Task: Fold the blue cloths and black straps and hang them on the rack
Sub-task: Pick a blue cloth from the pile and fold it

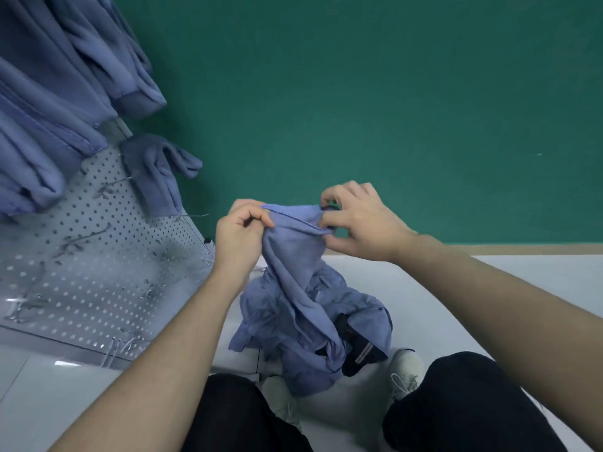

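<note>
Head view, hands (241,233) (355,220) pinching blue cloth (293,252), hanging lengthwise

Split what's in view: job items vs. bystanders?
Job:
- blue cloth pinched at its top edge by left hand and right hand
- blue cloth pile on the floor
- black strap in the pile
- white pegboard rack
- hung blue cloths

Bystanders:
- green wall
- white shoes
</note>
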